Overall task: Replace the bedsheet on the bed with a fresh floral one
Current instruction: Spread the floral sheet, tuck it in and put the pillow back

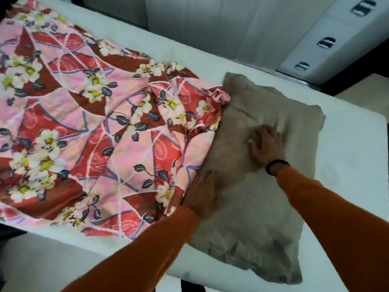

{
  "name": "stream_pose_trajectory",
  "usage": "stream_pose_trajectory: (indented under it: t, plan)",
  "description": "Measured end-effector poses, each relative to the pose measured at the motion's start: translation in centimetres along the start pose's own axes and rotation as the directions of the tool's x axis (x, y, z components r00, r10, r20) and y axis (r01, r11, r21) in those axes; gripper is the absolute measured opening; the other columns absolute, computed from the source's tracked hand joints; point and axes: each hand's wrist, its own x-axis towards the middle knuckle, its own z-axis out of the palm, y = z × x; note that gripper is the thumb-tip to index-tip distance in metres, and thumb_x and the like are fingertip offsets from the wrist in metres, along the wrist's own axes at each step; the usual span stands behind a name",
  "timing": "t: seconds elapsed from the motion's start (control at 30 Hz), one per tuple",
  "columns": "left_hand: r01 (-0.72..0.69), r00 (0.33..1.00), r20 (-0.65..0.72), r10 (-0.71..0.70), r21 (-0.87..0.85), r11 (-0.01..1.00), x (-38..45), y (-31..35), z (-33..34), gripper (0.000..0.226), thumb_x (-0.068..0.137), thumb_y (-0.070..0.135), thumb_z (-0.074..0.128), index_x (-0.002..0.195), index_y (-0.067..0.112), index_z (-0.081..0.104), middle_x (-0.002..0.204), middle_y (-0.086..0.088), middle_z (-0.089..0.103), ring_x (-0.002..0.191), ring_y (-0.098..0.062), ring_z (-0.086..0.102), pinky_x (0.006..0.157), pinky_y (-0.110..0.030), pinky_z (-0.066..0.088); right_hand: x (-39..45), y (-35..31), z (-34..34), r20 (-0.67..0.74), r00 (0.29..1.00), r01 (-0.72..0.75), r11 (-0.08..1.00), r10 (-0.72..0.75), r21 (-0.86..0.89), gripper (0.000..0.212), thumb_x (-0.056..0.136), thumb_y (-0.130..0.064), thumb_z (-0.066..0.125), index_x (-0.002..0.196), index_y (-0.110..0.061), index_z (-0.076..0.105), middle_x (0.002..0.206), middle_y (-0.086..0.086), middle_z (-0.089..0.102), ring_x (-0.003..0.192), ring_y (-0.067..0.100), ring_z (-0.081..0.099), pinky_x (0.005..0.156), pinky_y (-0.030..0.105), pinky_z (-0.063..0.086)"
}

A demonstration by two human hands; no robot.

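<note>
Sheet [88, 123]: pink and red, white flowers, dark leaves; spread rumpled over the left and centre of the frame, its bunched right edge touching the pillow.
Pillow [263, 197]: grey-brown, square, lower right of centre, lying on the mattress.
Mattress [347, 148]: white, bare along the top, right and bottom edges.
Left hand [203, 193]: flat, fingers straight, resting where sheet meets pillow; grasps nothing.
Right hand [266, 145]: spread flat, pressing the pillow's middle; grasps nothing.
Wristband [276, 165]: black, right wrist.
Sleeves [336, 218]: orange, both arms.
</note>
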Motion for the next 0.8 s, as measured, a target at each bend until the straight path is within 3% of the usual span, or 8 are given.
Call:
stream_pose_trajectory:
  t: [0.07, 0.17, 0.23, 0.33, 0.47, 0.6, 0.7, 0.8]
  plan:
    - [0.208, 0.975, 0.093, -0.203, -0.046, 0.977, 2.1, 0.2, 0.1, 0.090, 0.087, 0.067, 0.039, 0.154, 0.008, 0.036, 0.152, -0.021, 0.042, 0.141, -0.039, 0.040, 0.118, -0.044, 0.033, -2.0, 1.8, -0.1, 0.012, 0.998, -0.061, 0.998, 0.061, 0.031, 0.059, 0.088, -0.062, 0.053, 0.136, -0.028, 0.051, 0.151, 0.007, 0.041, 0.138, 0.039, 0.039, 0.116, 0.056, 0.032]
    - [0.462, 0.874, 0.224, -0.431, -0.109, 0.880, 4.0, 0.1, 0.2, 0.089, 0.091, 0.070, 0.051, 0.154, 0.009, 0.036, 0.157, -0.020, 0.039, 0.144, -0.037, 0.038, 0.119, -0.039, 0.031, -5.0, 4.4, -0.8, -0.027, 0.959, -0.273, 0.947, 0.281, 0.168, 0.068, 0.085, -0.069, 0.063, 0.140, -0.032, 0.046, 0.157, 0.003, 0.033, 0.142, 0.038, 0.033, 0.119, 0.055, 0.026]
    - [0.462, 0.863, 0.264, -0.430, -0.073, 0.884, 4.3, -0.3, -0.2, 0.081, 0.093, 0.069, 0.052, 0.148, 0.010, 0.046, 0.153, -0.019, 0.044, 0.141, -0.035, 0.042, 0.117, -0.036, 0.034, -6.9, 5.8, -1.3, -0.047, 0.896, -0.417, 0.872, 0.442, 0.255, 0.079, 0.078, -0.075, 0.066, 0.140, -0.031, 0.044, 0.157, 0.004, 0.034, 0.142, 0.037, 0.034, 0.119, 0.054, 0.025]
    - [0.391, 0.907, 0.203, -0.369, -0.076, 0.917, 4.3, 0.6, -0.5, 0.071, 0.091, 0.070, 0.054, 0.142, 0.021, 0.054, 0.147, -0.013, 0.053, 0.135, -0.032, 0.048, 0.115, -0.035, 0.037, -8.4, 8.5, -1.0, -0.032, 0.769, -0.578, 0.716, 0.638, 0.392, 0.101, 0.061, -0.088, 0.067, 0.140, -0.031, 0.042, 0.152, 0.006, 0.039, 0.140, 0.038, 0.038, 0.115, 0.060, 0.032]
    - [0.397, 0.907, 0.207, -0.366, -0.134, 0.908, 5.1, 4.6, -0.3, 0.071, 0.087, 0.072, 0.059, 0.141, 0.026, 0.055, 0.140, -0.001, 0.062, 0.133, -0.026, 0.052, 0.106, -0.025, 0.028, -8.5, 11.9, -0.9, 0.200, 0.614, -0.652, 0.348, 0.764, 0.673, 0.124, 0.051, -0.086, 0.077, 0.149, -0.021, 0.039, 0.149, 0.008, 0.050, 0.132, 0.035, 0.051, 0.113, 0.053, 0.041]
    - [0.414, 0.908, 0.207, -0.365, -0.309, 0.856, 7.1, 7.9, 0.2, 0.077, 0.085, 0.064, 0.069, 0.148, 0.023, 0.048, 0.141, -0.008, 0.061, 0.129, -0.032, 0.056, 0.109, -0.037, 0.045, -7.9, 12.6, -4.0, 0.116, 0.710, -0.522, 0.408, 0.695, 0.749, 0.096, 0.051, -0.078, 0.085, 0.124, -0.018, 0.069, 0.121, 0.003, 0.071, 0.107, 0.025, 0.067, 0.102, 0.043, 0.054]
    - [0.351, 0.936, 0.153, -0.316, -0.424, 0.835, 7.6, 10.1, -1.6, 0.088, 0.080, 0.067, 0.067, 0.153, 0.027, 0.040, 0.146, -0.004, 0.058, 0.133, -0.027, 0.054, 0.113, -0.040, 0.043, -6.8, 11.3, -8.8, -0.013, 0.780, -0.375, 0.485, 0.626, 0.790, 0.072, 0.069, -0.061, 0.087, 0.123, -0.016, 0.070, 0.118, 0.002, 0.072, 0.102, 0.017, 0.066, 0.097, 0.033, 0.053]
    - [0.217, 0.972, 0.055, -0.228, -0.581, 0.785, 8.0, 12.1, -5.0, 0.078, 0.086, 0.054, 0.071, 0.153, 0.028, 0.041, 0.147, 0.006, 0.056, 0.134, -0.014, 0.053, 0.116, -0.034, 0.041, -5.6, 9.4, -13.3, -0.134, 0.811, -0.255, 0.551, 0.569, 0.795, 0.068, 0.071, -0.061, 0.085, 0.122, -0.017, 0.072, 0.114, -0.002, 0.073, 0.103, 0.014, 0.069, 0.098, 0.035, 0.055]
